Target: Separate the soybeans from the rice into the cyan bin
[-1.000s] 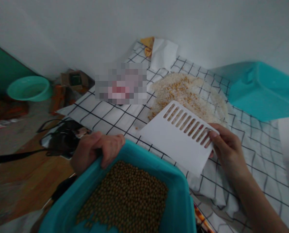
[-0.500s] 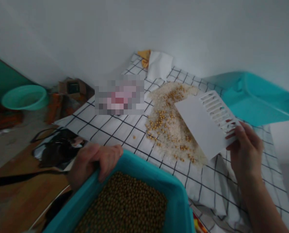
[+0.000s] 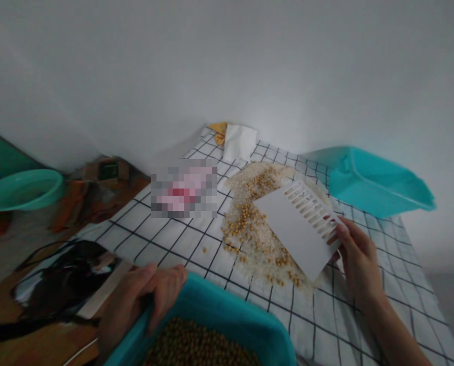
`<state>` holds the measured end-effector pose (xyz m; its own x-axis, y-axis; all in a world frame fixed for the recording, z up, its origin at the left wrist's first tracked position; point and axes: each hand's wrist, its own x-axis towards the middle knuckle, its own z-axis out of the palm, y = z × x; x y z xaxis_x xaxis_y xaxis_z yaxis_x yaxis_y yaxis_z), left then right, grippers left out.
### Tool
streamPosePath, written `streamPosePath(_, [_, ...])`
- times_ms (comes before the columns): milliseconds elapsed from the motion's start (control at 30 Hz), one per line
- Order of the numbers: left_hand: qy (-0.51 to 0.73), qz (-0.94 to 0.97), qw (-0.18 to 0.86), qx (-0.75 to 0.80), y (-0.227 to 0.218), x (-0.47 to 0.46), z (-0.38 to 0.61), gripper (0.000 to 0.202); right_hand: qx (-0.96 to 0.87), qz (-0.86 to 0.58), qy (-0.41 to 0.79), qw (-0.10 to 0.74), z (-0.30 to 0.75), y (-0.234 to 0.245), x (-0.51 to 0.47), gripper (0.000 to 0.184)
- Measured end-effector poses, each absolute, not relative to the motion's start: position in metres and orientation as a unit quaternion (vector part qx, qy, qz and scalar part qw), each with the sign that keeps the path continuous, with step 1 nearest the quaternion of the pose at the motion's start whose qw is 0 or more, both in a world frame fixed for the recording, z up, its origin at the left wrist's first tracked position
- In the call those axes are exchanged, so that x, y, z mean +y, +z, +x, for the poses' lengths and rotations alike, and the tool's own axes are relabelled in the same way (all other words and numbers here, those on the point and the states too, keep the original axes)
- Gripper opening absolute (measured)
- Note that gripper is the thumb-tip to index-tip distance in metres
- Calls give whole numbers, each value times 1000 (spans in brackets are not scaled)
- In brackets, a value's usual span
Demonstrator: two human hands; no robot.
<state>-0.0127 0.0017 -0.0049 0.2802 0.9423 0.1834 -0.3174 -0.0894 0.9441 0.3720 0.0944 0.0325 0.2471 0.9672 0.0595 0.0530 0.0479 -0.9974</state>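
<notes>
My right hand [image 3: 358,259] is closed on the slotted end of a white plastic scraper card [image 3: 297,226], held tilted over a pile of white rice mixed with yellow beans [image 3: 255,231] on a checked cloth [image 3: 181,244]. My left hand [image 3: 143,300] grips the near-left rim of a teal tub [image 3: 227,315] holding brownish beans [image 3: 196,348] at the bottom of the view.
A second teal tub [image 3: 367,180] lies tipped at the right rear of the cloth. Folded white paper [image 3: 238,142] and a yellow scrap lie by the white wall. At left are a green basin [image 3: 21,189], clutter, black cables and a dark bag [image 3: 63,282].
The view has tilted upward, so everything sits lower in frame. My right hand carried the scraper from above the bean tub's far edge over to the rice pile. My left hand kept its grip.
</notes>
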Motion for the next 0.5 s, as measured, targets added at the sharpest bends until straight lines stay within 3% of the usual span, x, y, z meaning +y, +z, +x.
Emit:
streamPosePath(267, [522,535,581,322,14,9,-4,70,-558,-537,325,542,370,31,86,30])
streamPosePath(500, [476,609,563,293,20,18,-12,69,-560,-505,268,600,357,36,79,22])
